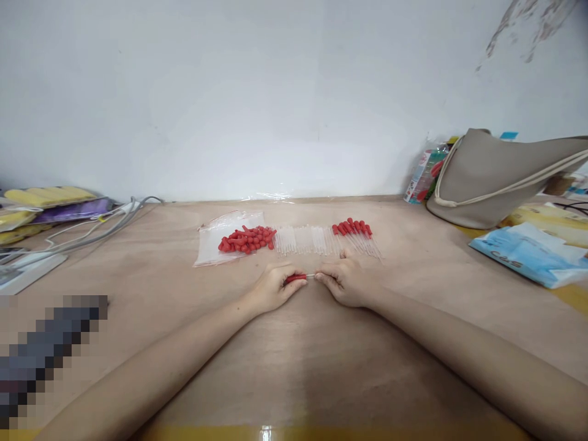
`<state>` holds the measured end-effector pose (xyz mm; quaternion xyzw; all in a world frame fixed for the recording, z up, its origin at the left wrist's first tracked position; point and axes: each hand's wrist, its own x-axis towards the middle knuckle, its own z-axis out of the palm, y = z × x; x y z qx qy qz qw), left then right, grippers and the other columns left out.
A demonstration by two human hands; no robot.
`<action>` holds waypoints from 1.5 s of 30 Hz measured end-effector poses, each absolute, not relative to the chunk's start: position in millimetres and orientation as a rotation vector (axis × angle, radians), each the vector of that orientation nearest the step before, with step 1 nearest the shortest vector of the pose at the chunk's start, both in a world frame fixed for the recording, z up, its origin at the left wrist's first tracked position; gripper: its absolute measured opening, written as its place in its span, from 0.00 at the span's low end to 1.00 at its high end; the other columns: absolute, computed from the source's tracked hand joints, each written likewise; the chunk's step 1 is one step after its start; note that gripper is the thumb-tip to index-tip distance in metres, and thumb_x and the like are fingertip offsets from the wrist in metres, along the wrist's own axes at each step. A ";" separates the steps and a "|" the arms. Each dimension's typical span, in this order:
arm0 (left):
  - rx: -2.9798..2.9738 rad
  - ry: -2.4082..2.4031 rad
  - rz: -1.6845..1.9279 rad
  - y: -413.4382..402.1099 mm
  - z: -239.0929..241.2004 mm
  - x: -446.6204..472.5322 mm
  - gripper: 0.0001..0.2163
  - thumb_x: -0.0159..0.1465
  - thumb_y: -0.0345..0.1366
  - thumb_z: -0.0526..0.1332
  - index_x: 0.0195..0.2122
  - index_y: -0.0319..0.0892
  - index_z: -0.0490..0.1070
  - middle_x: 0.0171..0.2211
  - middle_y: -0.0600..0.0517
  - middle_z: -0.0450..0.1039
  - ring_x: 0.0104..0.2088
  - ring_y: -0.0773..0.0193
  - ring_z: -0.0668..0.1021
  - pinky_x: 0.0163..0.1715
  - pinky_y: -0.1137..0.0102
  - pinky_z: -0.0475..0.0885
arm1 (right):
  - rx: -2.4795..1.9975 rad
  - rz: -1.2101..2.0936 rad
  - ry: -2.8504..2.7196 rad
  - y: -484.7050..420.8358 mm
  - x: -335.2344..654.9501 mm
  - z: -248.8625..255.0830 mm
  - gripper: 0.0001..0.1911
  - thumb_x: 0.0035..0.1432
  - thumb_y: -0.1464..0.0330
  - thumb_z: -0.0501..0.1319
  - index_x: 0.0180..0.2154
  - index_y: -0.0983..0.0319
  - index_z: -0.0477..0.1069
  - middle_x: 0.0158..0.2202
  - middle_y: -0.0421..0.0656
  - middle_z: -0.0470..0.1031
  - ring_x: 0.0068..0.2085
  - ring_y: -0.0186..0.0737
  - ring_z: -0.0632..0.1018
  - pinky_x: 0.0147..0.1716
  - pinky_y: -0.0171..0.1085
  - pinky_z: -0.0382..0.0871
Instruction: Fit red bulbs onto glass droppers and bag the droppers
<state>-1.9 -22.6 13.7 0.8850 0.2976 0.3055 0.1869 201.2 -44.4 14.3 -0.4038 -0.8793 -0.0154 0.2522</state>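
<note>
In the head view my left hand is closed around a red rubber dropper bulb. My right hand pinches a thin clear dropper tube, whose visible end meets the bulb; how far it goes in is hidden. Beyond my hands, a heap of loose red bulbs lies on a clear plastic bag. Beside it is a row of bare clear tubes. Farther right, several droppers with red bulbs on their tubes lie side by side.
On the left are yellow and purple packets, cables and a white power strip. A pixelated dark object lies nearer. At right stand a plastic bottle, a grey-beige bag and a blue tissue pack. A white wall backs the table.
</note>
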 end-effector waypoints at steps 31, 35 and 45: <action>2.535 0.962 0.867 -11.2 13.4 -9.5 0.07 0.58 0.34 0.56 0.37 0.41 0.69 0.35 0.50 0.66 0.31 0.66 0.70 0.33 0.69 0.68 | -2.243 -0.004 -1.588 27.0 265.6 31.7 0.15 0.49 0.58 0.54 0.24 0.63 0.70 0.25 0.48 0.72 0.31 0.46 0.73 0.30 0.40 0.57; 2.541 0.965 0.857 -10.7 12.4 -9.2 0.06 0.58 0.33 0.56 0.37 0.40 0.69 0.35 0.50 0.66 0.31 0.67 0.70 0.33 0.69 0.68 | -2.242 -0.006 -1.628 22.0 263.5 34.8 0.17 0.49 0.56 0.54 0.22 0.64 0.69 0.24 0.49 0.71 0.31 0.46 0.73 0.31 0.41 0.57; 2.559 0.947 0.864 -10.9 12.1 -8.7 0.06 0.59 0.33 0.56 0.36 0.40 0.69 0.35 0.50 0.66 0.32 0.66 0.71 0.34 0.69 0.68 | -2.149 0.039 -1.769 24.7 221.8 36.6 0.10 0.49 0.65 0.54 0.23 0.58 0.71 0.29 0.42 0.73 0.36 0.42 0.71 0.38 0.41 0.56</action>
